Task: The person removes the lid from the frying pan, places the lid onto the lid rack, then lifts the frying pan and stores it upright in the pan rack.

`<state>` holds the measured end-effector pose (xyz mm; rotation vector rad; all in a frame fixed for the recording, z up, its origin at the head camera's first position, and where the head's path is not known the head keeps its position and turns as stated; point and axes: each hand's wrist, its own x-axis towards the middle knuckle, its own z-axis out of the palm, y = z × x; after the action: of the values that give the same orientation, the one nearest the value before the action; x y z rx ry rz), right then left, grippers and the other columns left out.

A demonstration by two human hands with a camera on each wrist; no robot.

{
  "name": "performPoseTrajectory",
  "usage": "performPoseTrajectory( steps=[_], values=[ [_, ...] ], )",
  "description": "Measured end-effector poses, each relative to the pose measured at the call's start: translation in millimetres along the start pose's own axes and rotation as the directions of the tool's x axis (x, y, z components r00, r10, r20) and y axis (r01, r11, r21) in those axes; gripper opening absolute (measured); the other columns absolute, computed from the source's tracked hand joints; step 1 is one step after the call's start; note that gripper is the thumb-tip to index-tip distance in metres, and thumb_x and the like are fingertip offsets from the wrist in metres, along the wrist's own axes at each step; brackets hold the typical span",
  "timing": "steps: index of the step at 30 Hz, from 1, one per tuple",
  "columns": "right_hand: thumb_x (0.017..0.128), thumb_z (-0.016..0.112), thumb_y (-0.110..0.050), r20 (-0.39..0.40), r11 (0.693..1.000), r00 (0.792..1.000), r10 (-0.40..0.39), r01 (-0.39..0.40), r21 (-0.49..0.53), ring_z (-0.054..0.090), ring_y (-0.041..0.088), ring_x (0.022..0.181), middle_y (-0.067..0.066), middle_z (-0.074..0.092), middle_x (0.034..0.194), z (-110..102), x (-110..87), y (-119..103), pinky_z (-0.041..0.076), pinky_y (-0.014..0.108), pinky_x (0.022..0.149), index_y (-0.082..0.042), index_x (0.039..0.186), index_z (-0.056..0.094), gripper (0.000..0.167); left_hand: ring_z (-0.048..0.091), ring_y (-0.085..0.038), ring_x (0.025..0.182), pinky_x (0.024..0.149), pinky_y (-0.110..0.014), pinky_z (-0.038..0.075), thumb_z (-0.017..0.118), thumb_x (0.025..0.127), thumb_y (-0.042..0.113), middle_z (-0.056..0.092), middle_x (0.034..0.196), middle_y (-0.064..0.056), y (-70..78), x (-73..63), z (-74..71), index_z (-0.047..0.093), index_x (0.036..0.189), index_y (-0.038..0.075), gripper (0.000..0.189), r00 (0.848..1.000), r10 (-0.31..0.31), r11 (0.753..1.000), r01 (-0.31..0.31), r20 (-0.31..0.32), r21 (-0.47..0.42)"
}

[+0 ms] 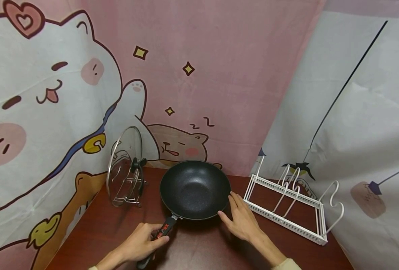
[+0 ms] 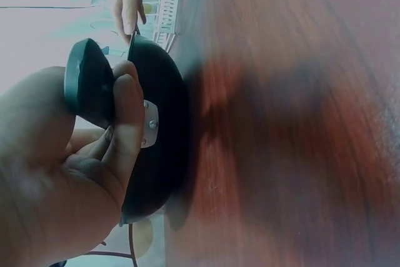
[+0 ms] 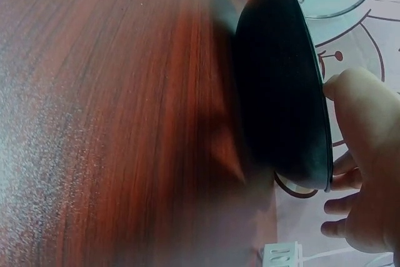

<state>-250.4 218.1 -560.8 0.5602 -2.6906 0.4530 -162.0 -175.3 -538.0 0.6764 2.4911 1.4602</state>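
A black wok sits in the middle of the brown table, its inside facing up. Its long dark handle, with red lettering, points toward the front left. My left hand grips that handle, with the thumb along the near side and the fingers around the far side. At the wok's right edge my right hand touches the rim with thumb and fingertips, fingers mostly straight. The right wrist view shows the thumb on the rim of the wok and several fingers spread below it.
Left of the wok, a glass lid with a metal edge stands upright in a small wire rack. To the right lies a white rack frame with curved dividers. Behind the table hangs a cartoon-printed cloth.
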Motion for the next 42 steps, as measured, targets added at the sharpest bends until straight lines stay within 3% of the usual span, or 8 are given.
performPoseTrajectory(
  steps=[8, 14, 22, 32, 39, 42],
  values=[
    [0.106, 0.075, -0.045, -0.003, 1.000, 1.000, -0.007, 0.007, 0.003, 0.057, 0.051, 0.153, 0.031, 0.058, 0.164, -0.8, 3.6, 2.2, 0.047, 0.064, 0.127, 0.012, 0.152, 0.060, 0.075, 0.069, -0.004, 0.048, 0.045, -0.028, 0.054, 0.077, 0.109, 0.023, 0.074, 0.066, -0.007, 1.1, -1.0, 6.8, 0.075, 0.105, 0.016, 0.008, 0.999, -0.034, 0.995, 0.035, 0.016, -0.091],
    [0.107, 0.074, -0.044, 0.007, 1.000, 1.000, -0.002, 0.002, 0.010, 0.056, 0.051, 0.154, 0.031, 0.057, 0.165, 0.4, 6.0, 3.1, 0.047, 0.064, 0.127, 0.013, 0.153, 0.058, 0.075, 0.069, -0.003, 0.049, 0.045, -0.025, 0.054, 0.077, 0.108, 0.023, 0.071, 0.065, 0.002, 3.7, -1.2, 10.8, 0.075, 0.103, 0.013, 0.012, 0.999, -0.024, 0.992, 0.027, 0.024, -0.123],
    [0.107, 0.074, -0.043, 0.012, 1.000, 1.000, -0.005, 0.005, 0.013, 0.056, 0.050, 0.155, 0.030, 0.056, 0.166, 0.8, 8.2, 5.7, 0.046, 0.063, 0.128, 0.012, 0.155, 0.057, 0.075, 0.069, -0.004, 0.052, 0.049, -0.023, 0.054, 0.076, 0.109, 0.023, 0.075, 0.071, -0.011, 5.5, -1.8, 16.7, 0.075, 0.103, 0.012, 0.013, 0.998, -0.052, 0.983, 0.058, 0.040, -0.175],
    [0.108, 0.074, -0.044, -0.008, 1.000, 1.000, -0.023, 0.023, 0.005, 0.057, 0.048, 0.154, 0.029, 0.057, 0.165, 2.4, 8.5, 9.2, 0.047, 0.063, 0.127, 0.012, 0.155, 0.058, 0.074, 0.068, -0.001, 0.052, 0.049, -0.024, 0.054, 0.076, 0.109, 0.025, 0.077, 0.072, -0.016, 7.1, -1.8, 20.4, 0.076, 0.105, 0.013, 0.012, 0.999, -0.035, 0.986, 0.038, 0.025, -0.161],
    [0.108, 0.073, -0.042, -0.006, 1.000, 1.000, -0.011, 0.011, 0.024, 0.055, 0.049, 0.155, 0.030, 0.056, 0.166, 3.7, 9.8, 10.8, 0.046, 0.063, 0.128, 0.012, 0.156, 0.056, 0.074, 0.062, 0.007, 0.056, 0.052, -0.018, 0.050, 0.077, 0.108, 0.026, 0.067, 0.070, 0.013, 6.2, 0.1, 25.9, 0.077, 0.105, 0.014, 0.012, 1.000, -0.006, 0.995, 0.004, -0.019, -0.102],
    [0.107, 0.074, -0.040, -0.021, 0.999, 1.000, -0.010, 0.011, 0.033, 0.056, 0.048, 0.155, 0.030, 0.056, 0.165, 5.2, 9.0, 11.7, 0.046, 0.063, 0.128, 0.012, 0.155, 0.057, 0.073, 0.061, 0.007, 0.057, 0.052, -0.017, 0.048, 0.078, 0.107, 0.025, 0.065, 0.070, 0.016, 5.7, 0.8, 28.5, 0.078, 0.108, 0.012, 0.013, 0.999, -0.001, 0.996, -0.002, -0.033, -0.094]
  ],
)
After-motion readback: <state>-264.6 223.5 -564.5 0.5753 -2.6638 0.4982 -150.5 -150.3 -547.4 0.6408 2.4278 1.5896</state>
